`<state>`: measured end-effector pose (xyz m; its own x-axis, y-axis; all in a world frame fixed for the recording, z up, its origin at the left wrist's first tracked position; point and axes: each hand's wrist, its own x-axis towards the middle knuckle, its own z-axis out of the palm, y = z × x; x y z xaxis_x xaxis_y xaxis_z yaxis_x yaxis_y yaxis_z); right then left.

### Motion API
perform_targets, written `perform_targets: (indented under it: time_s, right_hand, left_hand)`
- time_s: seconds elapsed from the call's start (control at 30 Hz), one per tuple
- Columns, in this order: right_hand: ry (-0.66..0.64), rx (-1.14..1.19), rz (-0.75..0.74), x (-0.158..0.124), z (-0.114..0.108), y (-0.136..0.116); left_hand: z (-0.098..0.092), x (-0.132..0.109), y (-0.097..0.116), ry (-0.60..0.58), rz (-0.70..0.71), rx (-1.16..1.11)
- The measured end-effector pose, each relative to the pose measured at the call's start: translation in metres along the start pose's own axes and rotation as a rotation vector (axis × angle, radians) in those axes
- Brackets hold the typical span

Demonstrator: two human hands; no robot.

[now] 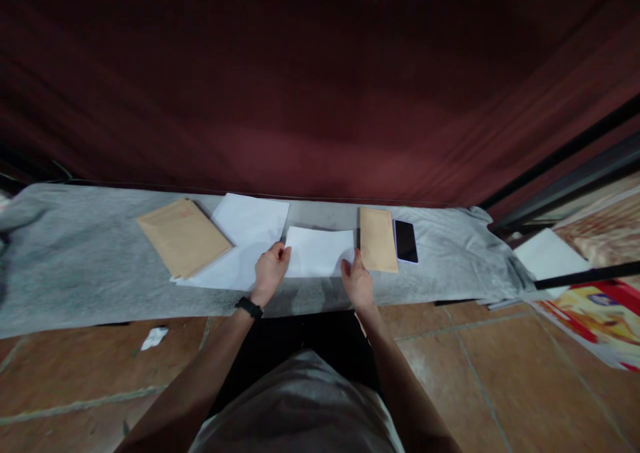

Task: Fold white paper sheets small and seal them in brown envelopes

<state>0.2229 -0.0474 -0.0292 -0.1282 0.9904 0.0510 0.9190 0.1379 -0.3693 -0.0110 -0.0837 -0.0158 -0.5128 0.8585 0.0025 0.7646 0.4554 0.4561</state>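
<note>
A white sheet of paper (pixel 319 253), apparently folded, lies level in front of me with its long side across. My left hand (pixel 271 268) pinches its left edge, and a dark band circles that wrist. At the opposite edge, my right hand (pixel 357 278) grips the paper between thumb and fingers. Left of it, larger white sheets (pixel 253 221) are spread out, partly under a stack of brown envelopes (pixel 185 237). Just right of my right hand lies another brown envelope (pixel 378 238), upright to my view.
A phone (pixel 405 241) with a dark screen lies beside the right envelope. Grey cloth (pixel 90 253) covers the narrow table, backed by a dark red curtain-like surface (pixel 310 119). A colourful box (pixel 595 316) stands at right; a crumpled white scrap (pixel 155 337) is on the tiled floor.
</note>
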Motion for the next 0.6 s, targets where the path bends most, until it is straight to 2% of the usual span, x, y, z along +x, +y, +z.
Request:
perform_targets:
  time_s: [0.2,0.37,0.6]
  right_hand:
    - [0.037,-0.079,-0.008,0.003,0.009,-0.004]
    - [0.025,-0.175,-0.023,0.006,0.012,-0.009]
    - [0.059,-0.195,-0.052,0.004,0.016,-0.012]
  left_hand:
    - [0.004,0.000,0.006,-0.028,-0.053,0.149]
    - [0.008,-0.004,0.008,-0.034,-0.015,0.207]
    - [0.007,-0.005,0.012,-0.060,0.003,0.256]
